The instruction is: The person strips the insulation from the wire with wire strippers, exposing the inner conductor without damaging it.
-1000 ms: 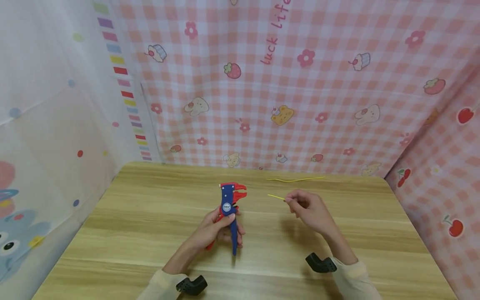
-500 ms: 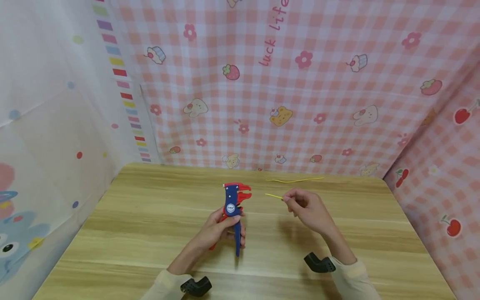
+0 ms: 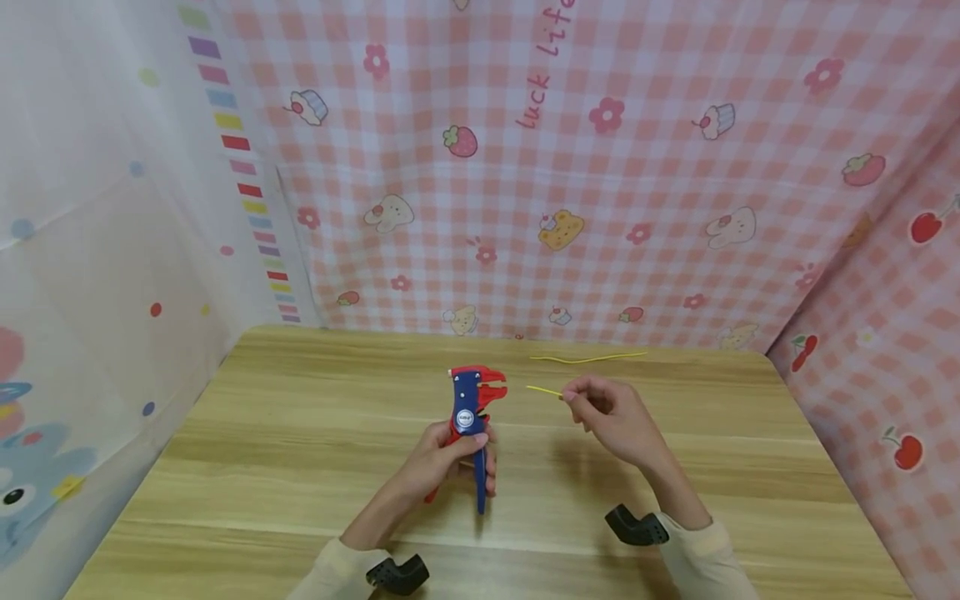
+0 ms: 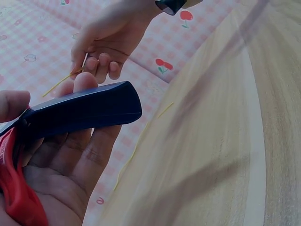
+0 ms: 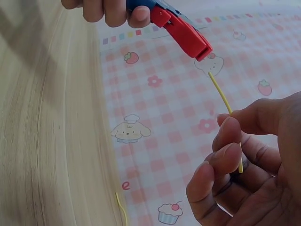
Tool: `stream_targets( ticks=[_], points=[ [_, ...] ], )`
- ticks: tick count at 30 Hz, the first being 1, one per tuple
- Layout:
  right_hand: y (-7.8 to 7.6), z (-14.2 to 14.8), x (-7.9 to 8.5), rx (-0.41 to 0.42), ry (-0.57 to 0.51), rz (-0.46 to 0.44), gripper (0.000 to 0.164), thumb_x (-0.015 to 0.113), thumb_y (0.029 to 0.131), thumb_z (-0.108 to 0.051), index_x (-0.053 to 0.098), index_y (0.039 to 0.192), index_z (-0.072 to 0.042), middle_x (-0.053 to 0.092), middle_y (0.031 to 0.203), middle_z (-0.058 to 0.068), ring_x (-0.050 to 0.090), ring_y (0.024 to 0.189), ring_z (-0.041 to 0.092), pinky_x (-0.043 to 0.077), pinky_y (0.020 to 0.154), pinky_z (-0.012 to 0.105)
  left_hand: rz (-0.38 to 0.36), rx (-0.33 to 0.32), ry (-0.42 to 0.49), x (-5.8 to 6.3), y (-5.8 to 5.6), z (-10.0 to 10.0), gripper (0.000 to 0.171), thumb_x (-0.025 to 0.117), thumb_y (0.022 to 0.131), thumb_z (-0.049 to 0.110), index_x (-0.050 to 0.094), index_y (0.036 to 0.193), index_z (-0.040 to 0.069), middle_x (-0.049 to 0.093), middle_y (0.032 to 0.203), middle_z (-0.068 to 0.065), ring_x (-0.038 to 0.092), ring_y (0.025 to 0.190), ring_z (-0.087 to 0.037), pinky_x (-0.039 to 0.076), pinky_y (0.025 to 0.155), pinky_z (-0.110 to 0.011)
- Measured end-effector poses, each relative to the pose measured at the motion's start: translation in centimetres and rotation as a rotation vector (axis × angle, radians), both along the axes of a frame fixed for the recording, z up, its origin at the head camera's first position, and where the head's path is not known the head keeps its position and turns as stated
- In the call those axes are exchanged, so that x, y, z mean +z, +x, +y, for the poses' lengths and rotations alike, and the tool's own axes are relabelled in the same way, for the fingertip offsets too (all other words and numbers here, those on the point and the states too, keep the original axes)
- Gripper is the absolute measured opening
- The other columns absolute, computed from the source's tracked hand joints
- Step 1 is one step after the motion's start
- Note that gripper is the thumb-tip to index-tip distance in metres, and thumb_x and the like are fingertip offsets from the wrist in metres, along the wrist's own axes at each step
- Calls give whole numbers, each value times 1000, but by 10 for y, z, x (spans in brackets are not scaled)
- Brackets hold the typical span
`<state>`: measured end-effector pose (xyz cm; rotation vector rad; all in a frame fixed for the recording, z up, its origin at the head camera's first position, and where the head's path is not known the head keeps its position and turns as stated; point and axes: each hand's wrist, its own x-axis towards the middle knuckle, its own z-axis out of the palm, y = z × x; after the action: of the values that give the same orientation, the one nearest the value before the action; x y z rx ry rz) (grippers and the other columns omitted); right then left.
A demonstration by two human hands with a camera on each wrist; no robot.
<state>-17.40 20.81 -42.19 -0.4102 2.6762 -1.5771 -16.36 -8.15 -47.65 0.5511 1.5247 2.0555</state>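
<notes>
While left grip (image 3: 435, 458) clasps red-blue tool (image 3: 465, 400) | right grip (image 3: 617, 421) pinches yellow wire (image 3: 543, 390), free end jutting toolward

One left hand (image 3: 431, 462), one right hand (image 3: 617, 421), so two hands in all. One red-and-blue wire stripper (image 3: 466, 398). Two yellow wires (image 3: 577, 362) total. One wooden table (image 3: 300, 408). Two pale sleeves (image 3: 707, 554), two black wrist pieces (image 3: 632, 527). On the one pink checked cloth (image 3: 495, 187) at the back, I get four strawberries (image 3: 462, 142), three cupcakes (image 3: 717, 122), one "luck life" line (image 3: 536, 100).
</notes>
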Motion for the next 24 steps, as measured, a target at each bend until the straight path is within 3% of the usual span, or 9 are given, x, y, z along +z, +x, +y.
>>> stream_targets(
  ticks=[8,18,24],
  points=[
    [2,-4,4,19,-15,0,14,62,104,-24,69,106,-12,63,80,16,60,67,26,52,58,26,-14,5,-33,-2,3,2,20,52,108,20,57,119,3,73,89,-3,76,77,-20,65,78,-45],
    [4,-9,3,29,-20,9,13,62,104,-23,69,105,-13,62,77,11,58,65,18,52,58,26,-4,-2,-49,-3,6,4,22,54,108,23,57,120,5,73,90,-4,76,78,-21,65,79,-43],
    [5,-12,4,29,-7,3,14,62,104,-26,70,103,-14,62,76,10,59,66,27,51,57,26,12,-15,-52,-3,5,5,25,55,107,25,55,120,4,72,89,-4,76,78,-20,65,79,-43]
  ],
)
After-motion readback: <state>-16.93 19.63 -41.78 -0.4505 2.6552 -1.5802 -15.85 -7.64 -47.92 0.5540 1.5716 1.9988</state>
